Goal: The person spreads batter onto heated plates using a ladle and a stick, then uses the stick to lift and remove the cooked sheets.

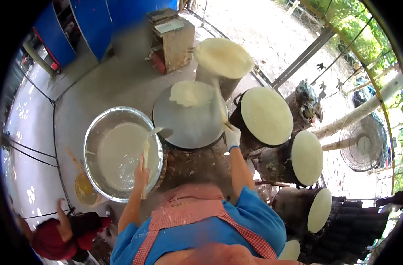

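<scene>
My bare left hand is closed around the pale handle of a ladle, whose head is at the right rim of a large metal basin. White batter fills the lower part of the basin. My right hand, in a white glove, grips a long pale wooden spreader at the right edge of a round grey griddle. The spreader's far end is blurred. An uneven patch of batter lies on the griddle's far part; the rest of the plate is bare.
Several drum stoves with pale batter sheets curve along the right, including a far sheet and a nearer one. A fan stands beyond them. A yellowish bucket is left of the basin. Another person in red is at lower left.
</scene>
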`<state>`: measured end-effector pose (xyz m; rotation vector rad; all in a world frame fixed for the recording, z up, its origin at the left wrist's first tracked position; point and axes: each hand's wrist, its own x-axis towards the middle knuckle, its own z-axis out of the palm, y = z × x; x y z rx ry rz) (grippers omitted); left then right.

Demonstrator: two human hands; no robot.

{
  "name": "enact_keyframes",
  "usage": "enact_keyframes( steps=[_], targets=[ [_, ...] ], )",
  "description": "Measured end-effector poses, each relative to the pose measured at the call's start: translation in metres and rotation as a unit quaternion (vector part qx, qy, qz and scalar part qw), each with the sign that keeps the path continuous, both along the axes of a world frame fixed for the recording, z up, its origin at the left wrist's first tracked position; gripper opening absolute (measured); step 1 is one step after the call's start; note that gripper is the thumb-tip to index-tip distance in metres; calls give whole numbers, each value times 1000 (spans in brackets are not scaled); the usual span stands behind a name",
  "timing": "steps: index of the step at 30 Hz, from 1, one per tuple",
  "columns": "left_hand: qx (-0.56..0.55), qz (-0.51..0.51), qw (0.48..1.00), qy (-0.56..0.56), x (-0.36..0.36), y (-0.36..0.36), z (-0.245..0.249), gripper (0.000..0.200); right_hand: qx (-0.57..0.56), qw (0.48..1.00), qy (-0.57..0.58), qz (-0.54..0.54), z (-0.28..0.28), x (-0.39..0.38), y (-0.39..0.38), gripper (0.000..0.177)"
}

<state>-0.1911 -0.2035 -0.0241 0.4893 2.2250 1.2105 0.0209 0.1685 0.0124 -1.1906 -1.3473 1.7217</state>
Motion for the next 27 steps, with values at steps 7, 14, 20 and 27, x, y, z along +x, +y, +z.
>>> enact_keyframes(
  steps=[7,14,20,27],
  targets=[
    [-13,30,999,15,32,16,24,73,-25,986,-30,162,-31,-35,-1,26],
    [-28,26,985,168,38,3,-39,74,-125,969,-51,207,9,-23,23,26],
    [-60,88,987,120,66,30,22,71,-131,939,-233,215,-2,-12,110,24],
    [-81,123,989,19,91,15,16,69,-156,916,-107,354,-36,-7,107,24]
  ],
)
